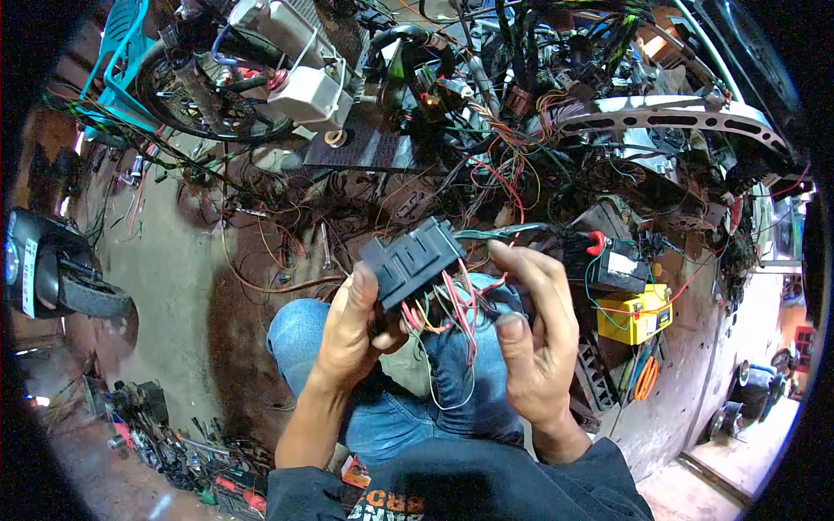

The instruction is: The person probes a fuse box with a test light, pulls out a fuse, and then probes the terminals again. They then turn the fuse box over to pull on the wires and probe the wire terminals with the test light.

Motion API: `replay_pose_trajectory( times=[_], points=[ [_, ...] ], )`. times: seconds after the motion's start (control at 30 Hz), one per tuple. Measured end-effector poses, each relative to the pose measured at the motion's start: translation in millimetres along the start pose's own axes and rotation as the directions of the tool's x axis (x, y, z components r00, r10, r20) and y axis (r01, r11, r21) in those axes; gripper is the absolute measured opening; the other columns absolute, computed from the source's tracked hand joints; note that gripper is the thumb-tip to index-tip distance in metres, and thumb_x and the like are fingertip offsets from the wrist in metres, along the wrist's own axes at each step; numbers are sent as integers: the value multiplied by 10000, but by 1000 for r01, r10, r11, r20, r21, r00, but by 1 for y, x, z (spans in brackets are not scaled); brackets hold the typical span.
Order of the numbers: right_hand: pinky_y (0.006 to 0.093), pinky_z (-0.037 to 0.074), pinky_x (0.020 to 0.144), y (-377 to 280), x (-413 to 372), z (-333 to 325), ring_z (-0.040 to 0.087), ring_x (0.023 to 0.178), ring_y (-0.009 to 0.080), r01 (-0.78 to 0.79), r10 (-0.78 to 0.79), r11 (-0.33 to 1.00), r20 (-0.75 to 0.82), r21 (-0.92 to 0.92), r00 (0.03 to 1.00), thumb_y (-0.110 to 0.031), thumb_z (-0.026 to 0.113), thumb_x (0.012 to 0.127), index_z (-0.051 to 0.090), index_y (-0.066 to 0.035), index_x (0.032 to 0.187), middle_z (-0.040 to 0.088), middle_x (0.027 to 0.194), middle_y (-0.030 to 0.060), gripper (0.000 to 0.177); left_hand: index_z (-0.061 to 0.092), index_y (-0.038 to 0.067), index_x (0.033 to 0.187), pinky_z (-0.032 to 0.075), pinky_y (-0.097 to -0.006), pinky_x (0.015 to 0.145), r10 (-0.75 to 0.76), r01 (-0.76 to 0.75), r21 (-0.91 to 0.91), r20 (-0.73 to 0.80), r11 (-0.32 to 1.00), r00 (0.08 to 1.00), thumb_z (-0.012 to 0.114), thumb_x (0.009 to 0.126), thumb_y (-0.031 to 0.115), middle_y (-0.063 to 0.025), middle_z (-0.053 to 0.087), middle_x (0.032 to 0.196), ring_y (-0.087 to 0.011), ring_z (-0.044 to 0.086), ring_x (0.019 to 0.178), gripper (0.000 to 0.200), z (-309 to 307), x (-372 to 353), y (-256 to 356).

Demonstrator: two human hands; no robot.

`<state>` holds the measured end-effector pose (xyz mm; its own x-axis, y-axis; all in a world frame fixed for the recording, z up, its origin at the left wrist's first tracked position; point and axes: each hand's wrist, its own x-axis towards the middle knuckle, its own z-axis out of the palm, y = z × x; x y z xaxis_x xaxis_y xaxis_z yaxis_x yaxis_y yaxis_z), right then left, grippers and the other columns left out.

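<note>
A black plastic fuse box (415,262) is held up over my lap, tilted, with its ribbed cover facing me. My left hand (349,323) grips its left end, thumb on top and fingers curled beneath. Pink, red, yellow and white wires (460,304) come out of its lower right side, and a thin white one loops down over my jeans. To the right, my right hand (545,334) is spread around the wire ends, thumb and forefinger apart. A dark wrapped cable (504,231) runs from the box's upper right corner, close past that forefinger.
A black battery (615,260) with a red clamp and a yellow battery (638,314) stand at the right. Orange-handled pliers (645,377) lie below them. Tangled wiring (512,139) fills the vehicle front ahead. Loose tools (187,451) are heaped at lower left.
</note>
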<state>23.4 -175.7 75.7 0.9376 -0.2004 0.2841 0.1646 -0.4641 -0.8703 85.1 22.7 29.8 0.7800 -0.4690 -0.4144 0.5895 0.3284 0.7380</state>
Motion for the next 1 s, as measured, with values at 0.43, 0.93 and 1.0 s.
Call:
replay_pose_trajectory(
  times=[0.43,0.93,1.0],
  points=[
    [321,487,986,-20,31,-1,639,1088,161,-327,314,814,111,480,943,-276,853,852,628,32,1294,699,1179,96,584,569,14,1311,449,-207,707,358,-345,252,-7,904,934,756,903,457,-34,672,1067,-62,589,850,630,0,-12,9],
    [326,557,900,4,13,-31,664,1098,195,-140,293,675,-89,725,952,-354,710,975,458,72,1446,654,1263,128,684,661,6,737,442,-291,592,641,-582,619,160,528,751,801,849,246,-62,634,700,-154,578,641,300,-34,-49,25],
    [377,545,965,8,0,-41,638,1183,233,-196,315,585,2,787,949,-351,702,974,407,53,1481,624,1329,143,712,638,36,702,406,-279,579,731,-602,659,115,451,673,819,833,287,-41,604,677,-139,544,620,336,-46,-60,31]
  ],
)
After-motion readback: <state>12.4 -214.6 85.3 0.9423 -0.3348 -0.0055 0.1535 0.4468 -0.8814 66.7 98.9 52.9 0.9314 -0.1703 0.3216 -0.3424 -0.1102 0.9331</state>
